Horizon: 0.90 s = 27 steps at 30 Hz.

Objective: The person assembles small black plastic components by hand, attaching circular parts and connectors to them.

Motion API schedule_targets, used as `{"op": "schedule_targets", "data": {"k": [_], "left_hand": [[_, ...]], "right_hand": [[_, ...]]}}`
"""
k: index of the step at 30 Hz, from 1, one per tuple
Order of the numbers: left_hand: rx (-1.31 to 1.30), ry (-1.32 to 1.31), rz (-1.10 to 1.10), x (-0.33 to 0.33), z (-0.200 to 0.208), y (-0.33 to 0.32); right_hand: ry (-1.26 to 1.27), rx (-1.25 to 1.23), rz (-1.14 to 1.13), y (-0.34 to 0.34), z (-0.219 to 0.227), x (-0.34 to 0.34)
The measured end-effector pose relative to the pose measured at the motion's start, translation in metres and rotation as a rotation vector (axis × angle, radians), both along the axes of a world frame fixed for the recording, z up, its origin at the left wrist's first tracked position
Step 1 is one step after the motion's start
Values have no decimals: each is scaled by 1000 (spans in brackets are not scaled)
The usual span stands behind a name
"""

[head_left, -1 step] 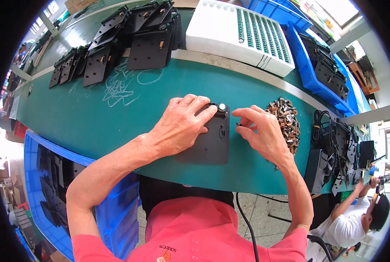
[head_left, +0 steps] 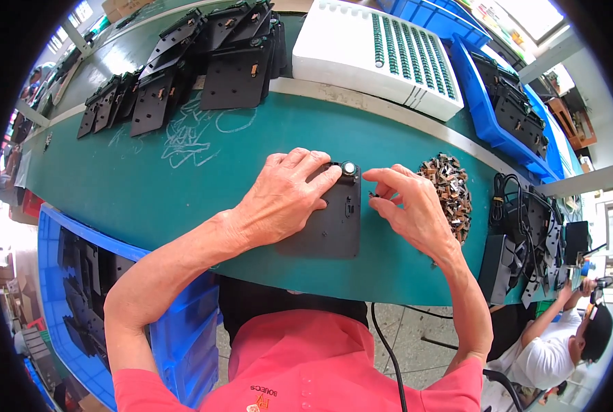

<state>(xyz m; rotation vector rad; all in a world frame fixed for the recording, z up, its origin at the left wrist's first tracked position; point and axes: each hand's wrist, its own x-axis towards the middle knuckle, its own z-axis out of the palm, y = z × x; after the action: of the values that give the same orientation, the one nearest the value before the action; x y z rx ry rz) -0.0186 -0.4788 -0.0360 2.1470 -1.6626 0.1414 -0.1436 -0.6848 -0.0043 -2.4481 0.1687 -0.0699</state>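
A flat black plastic panel (head_left: 320, 237) lies on the green table in front of me. At its far right corner sits a round silver-and-white piece (head_left: 349, 168). My left hand (head_left: 282, 196) presses on the panel's far left part, its fingers curled over the far edge and hiding it. Just right of the panel, my right hand (head_left: 411, 202) is closed in a pinch on a tiny dark part (head_left: 373, 195), too small to name. Beyond that hand lies a heap of small brown, black and metallic parts (head_left: 450, 189).
Similar black panels (head_left: 234, 79) stand stacked at the far left. A white foam tray (head_left: 341, 51) holds rows of small green parts. Blue bins (head_left: 495, 127) with black panels stand at right and at lower left. Black cables and boxes (head_left: 502, 250) lie right; a person (head_left: 550, 343) sits beyond.
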Motion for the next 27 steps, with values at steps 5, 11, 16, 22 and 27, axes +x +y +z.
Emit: {"op": "schedule_targets", "data": {"k": [5,11,16,22,27], "left_hand": [[1,12,0,0,-1,-1],[0,-14,-7,0,-1,0],[7,-13,-10,1,-1,0],[7,-12,-10,2,-2,0],[-17,5,3,1,-2,-1]], "right_hand": [[2,-20,21,3,-3,10],[-10,-34,24,2,-4,12],[-5,-15,21,0,-5,14],[-31,21,10,1,-5,14],[44,265,-70,-2,-3,7]]}}
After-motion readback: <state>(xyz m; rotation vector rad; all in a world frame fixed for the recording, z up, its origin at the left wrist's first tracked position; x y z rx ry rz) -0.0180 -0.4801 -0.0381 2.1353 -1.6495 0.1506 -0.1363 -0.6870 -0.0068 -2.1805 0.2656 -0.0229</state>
